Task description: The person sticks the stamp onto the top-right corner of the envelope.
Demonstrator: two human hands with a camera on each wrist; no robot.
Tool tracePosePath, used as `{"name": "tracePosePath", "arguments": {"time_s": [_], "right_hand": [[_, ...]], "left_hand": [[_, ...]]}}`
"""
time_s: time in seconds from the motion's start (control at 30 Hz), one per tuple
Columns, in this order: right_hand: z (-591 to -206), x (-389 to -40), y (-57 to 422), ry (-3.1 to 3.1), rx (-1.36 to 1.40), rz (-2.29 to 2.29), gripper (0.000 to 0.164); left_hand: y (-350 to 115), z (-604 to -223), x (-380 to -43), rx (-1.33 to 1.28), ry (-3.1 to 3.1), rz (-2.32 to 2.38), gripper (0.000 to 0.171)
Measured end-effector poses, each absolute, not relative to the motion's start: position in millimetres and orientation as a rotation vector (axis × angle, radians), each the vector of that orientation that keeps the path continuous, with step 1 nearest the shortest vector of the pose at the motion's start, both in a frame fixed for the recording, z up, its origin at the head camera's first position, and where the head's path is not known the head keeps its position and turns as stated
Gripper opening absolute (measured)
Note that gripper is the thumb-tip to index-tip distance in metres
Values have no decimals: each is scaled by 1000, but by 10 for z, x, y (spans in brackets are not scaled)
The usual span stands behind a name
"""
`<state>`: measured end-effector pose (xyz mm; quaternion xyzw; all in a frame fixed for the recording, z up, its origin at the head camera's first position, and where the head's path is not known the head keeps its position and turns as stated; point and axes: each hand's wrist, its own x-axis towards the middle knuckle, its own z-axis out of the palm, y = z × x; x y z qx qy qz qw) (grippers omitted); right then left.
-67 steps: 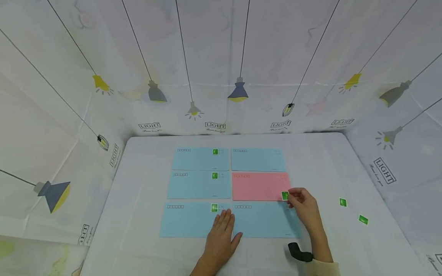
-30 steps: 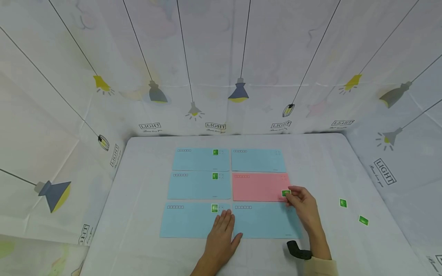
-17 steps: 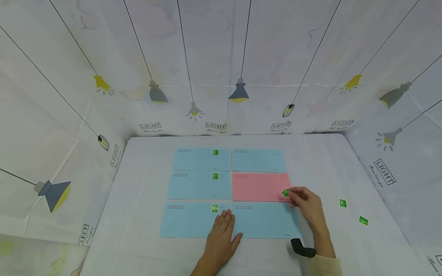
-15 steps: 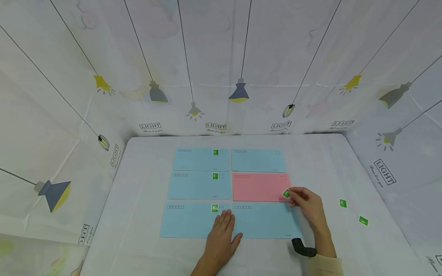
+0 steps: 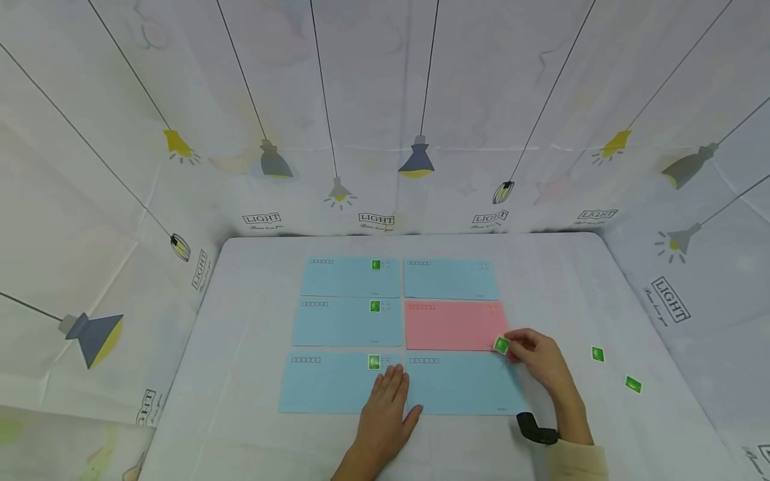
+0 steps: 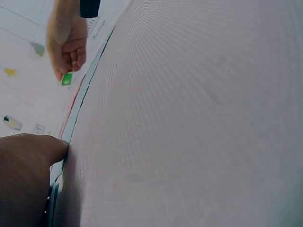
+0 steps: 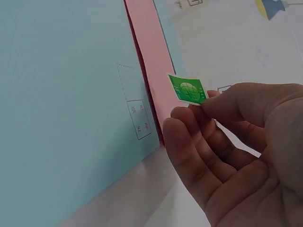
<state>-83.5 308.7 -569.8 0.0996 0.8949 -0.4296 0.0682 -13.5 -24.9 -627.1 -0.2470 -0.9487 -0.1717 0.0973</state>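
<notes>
On the worktop (image 5: 240,321) lie five blue envelopes (image 5: 337,327), three bearing stamps (image 5: 375,306), and one pink envelope (image 5: 448,326), left hand (image 5: 386,415) flat, right hand (image 5: 538,361) pinching one stamp (image 5: 500,345) over pink's near edge, two loose stamps (image 5: 597,354) well apart rightward.

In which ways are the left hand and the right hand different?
The left hand lies flat with straight fingers; the right hand has curled fingers. The left hand rests on the bottom-left envelope; the right hand pinches a stamp in the air. Both are bare.
</notes>
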Motion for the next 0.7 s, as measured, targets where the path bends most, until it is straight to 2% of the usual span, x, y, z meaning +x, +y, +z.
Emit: {"name": "tracePosePath", "arguments": {"time_s": [0.7], "right_hand": [[-5800,-821,3055,2733,99,-1063,17]], "left_hand": [[-257,-6252,-123,-726,-2821,-538,62]]}}
